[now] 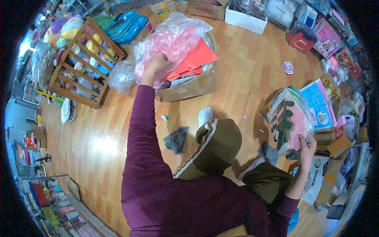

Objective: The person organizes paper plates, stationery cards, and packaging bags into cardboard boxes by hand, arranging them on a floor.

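Note:
My left hand (158,63) reaches forward over a cardboard box (193,89), its fingers closed on crinkled clear plastic wrapping (173,33). Red paper sheets (193,61) lie partly beneath the wrapping, at the top of the box. Off to the right, my right hand (307,149) pinches the lower edge of a clear packet (290,118) with pink and dark green pieces inside. That packet leans over a box of other flat packages, beside a blue cupcake stand box (318,104).
A wooden crate of plush toys (85,65) stands at the left, with a clear plastic bundle (122,76) beside it. A grey cloth (176,140) lies on the wooden floor near my leg. Packed goods line the right side, including a red bag (302,37).

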The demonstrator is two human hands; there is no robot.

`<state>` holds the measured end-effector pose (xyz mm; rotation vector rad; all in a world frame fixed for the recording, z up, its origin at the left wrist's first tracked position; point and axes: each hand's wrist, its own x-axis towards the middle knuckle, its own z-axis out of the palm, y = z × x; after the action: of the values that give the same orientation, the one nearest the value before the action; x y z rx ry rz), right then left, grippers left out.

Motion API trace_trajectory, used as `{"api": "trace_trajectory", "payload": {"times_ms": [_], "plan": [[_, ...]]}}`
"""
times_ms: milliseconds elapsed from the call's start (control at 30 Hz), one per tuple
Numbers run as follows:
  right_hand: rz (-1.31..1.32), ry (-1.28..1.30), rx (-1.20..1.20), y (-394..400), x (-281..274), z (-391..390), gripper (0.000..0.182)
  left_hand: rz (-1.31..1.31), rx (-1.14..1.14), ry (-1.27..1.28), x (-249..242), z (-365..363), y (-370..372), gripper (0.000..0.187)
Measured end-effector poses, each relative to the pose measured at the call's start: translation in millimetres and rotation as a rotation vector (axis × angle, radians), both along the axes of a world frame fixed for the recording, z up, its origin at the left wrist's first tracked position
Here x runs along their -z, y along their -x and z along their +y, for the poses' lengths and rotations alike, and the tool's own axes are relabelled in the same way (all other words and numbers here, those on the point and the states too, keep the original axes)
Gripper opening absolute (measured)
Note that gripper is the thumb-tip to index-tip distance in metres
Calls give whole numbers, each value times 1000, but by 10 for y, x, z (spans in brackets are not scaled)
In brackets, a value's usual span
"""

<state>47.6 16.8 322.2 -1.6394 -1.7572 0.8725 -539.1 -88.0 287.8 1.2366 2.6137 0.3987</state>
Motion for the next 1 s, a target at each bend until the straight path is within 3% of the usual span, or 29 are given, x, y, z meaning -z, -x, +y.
{"api": "trace_trajectory", "payload": {"times_ms": [33, 100, 167, 200, 233, 300, 333, 433, 467, 500, 567, 600, 633, 700, 733, 800, 833, 900, 1000], "plan": [[-8, -2, 41, 42, -25, -26, 44, -230, -52, -7, -144, -27, -20, 41], [42, 42, 16, -13, 20, 22, 43, -222, -97, 3, -313, -122, -53, 46], [45, 58, -11, -10, 31, 26, 42, 157, -44, -249, -346, -193, -30, 50], [-4, -38, -4, 113, -82, -70, 42, 263, 60, -249, -334, -198, 7, 62], [-2, -38, -8, 98, -56, -53, 42, 265, 56, -248, -277, -229, -8, 62], [87, 25, -25, 31, 10, 3, 43, 402, 183, 42, -180, -251, -164, 78], [88, 21, -22, 39, 0, -5, 43, 258, 173, 208, -218, -269, -279, 88], [25, -4, 5, 54, -20, -35, 44, 258, 190, 374, -152, -326, -338, 91], [56, -9, 39, 48, 21, -35, 43, 329, 178, 291, -99, -371, -362, 77], [86, -12, 69, 43, 54, -36, 42, 325, 179, 288, 13, -379, -229, 77], [71, -15, 57, 4, 95, -8, 43, 116, 307, -83, 225, -425, 126, 50], [63, -17, 46, -9, 107, 1, 44, 164, 301, -242, 132, -486, 139, 30], [62, -17, 43, -11, 105, 7, 44, 164, 298, -242, 14, -553, 193, 30], [190, 48, 78, -12, 103, -1, 53, -316, -21, -428, -229, -708, 350, 31], [190, 50, 78, -29, 110, 0, 53, -316, -22, -426, -326, -784, 395, 31], [159, 37, 71, -55, 130, 23, 55, -798, -315, -1004, -478, -945, 510, 38], [162, 39, 69, -53, 140, 29, 55, -963, -309, -1148, -518, -1032, 583, 41], [189, 33, 77, -64, 155, 46, 56, -1042, -369, -1495, -601, -1156, 542, 36], [155, 38, -32, -193, 284, 196, 52, -976, -353, -1650, -795, -1295, 407, 34]]}}
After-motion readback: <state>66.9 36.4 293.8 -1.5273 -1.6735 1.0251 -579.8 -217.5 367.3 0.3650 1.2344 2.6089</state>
